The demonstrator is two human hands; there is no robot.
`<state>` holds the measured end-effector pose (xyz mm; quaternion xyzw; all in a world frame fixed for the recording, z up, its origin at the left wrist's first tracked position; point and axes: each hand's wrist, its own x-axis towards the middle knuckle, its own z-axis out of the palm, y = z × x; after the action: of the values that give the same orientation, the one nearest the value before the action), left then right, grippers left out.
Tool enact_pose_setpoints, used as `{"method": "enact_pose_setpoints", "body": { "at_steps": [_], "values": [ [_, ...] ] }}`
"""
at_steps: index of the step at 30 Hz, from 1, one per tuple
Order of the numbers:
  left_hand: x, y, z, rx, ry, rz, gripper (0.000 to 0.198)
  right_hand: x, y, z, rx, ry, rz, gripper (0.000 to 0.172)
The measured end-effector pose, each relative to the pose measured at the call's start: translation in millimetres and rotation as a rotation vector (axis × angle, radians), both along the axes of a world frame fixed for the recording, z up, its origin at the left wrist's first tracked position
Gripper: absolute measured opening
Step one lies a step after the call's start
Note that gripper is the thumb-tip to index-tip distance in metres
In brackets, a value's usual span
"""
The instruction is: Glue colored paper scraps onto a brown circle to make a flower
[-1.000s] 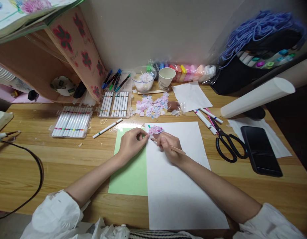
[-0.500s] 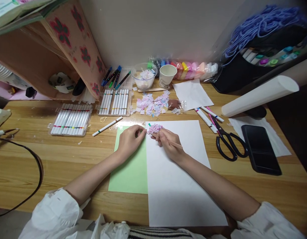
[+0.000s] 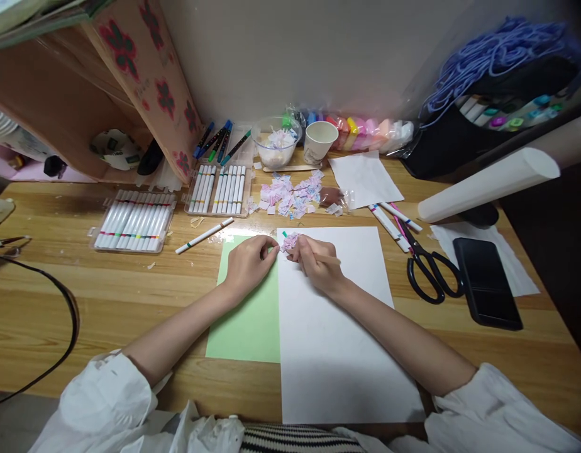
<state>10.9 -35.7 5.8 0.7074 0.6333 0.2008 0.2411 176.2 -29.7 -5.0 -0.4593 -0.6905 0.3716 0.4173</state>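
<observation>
My right hand (image 3: 321,267) is closed round a thin wooden craft stick (image 3: 328,259), its lower end hidden by my fingers. It works over a small patch of pink-purple paper scraps (image 3: 289,242) with a green mark at its top. That patch lies at the upper left corner of a white sheet (image 3: 337,352). My left hand (image 3: 250,261) rests on a light green sheet (image 3: 246,333), its fingers curled and the thumb and fingertips together at the white sheet's left edge. Whether anything is between those fingertips I cannot make out.
Loose paper scraps (image 3: 290,194) lie beyond the sheet, near a clear bowl (image 3: 276,154) and a paper cup (image 3: 320,141). Marker cases (image 3: 134,220) stand left, with a single marker (image 3: 204,235). Scissors (image 3: 432,270) and a phone (image 3: 491,283) lie right.
My right hand has shifted slightly up and left over the scrap patch, covering more of it, and the stick has turned. My left hand stays in place. The view has shifted slightly.
</observation>
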Motion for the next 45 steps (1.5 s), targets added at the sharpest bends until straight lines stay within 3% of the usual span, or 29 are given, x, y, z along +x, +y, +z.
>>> {"method": "enact_pose_setpoints", "body": {
  "at_steps": [4, 16, 25, 33, 45],
  "values": [
    [0, 0, -0.2, 0.01, -0.004, -0.002, 0.017, 3, -8, -7.1, 0.05, 0.07, -0.021, 0.045],
    [0, 0, -0.4, 0.011, -0.013, 0.006, 0.016, 3, -5, -12.0, 0.116, -0.031, -0.021, 0.044],
    [1, 0, -0.6, 0.01, -0.009, 0.011, 0.017, -1, -4, -5.0, -0.035, 0.025, -0.056, 0.046],
    [1, 0, 0.1, 0.019, -0.006, 0.008, 0.015, 1, -7, -8.8, 0.13, 0.028, -0.031, 0.045],
    [0, 0, -0.7, 0.017, -0.016, 0.001, 0.016, -1, -4, -12.2, 0.12, -0.04, -0.046, 0.042]
  ]
}}
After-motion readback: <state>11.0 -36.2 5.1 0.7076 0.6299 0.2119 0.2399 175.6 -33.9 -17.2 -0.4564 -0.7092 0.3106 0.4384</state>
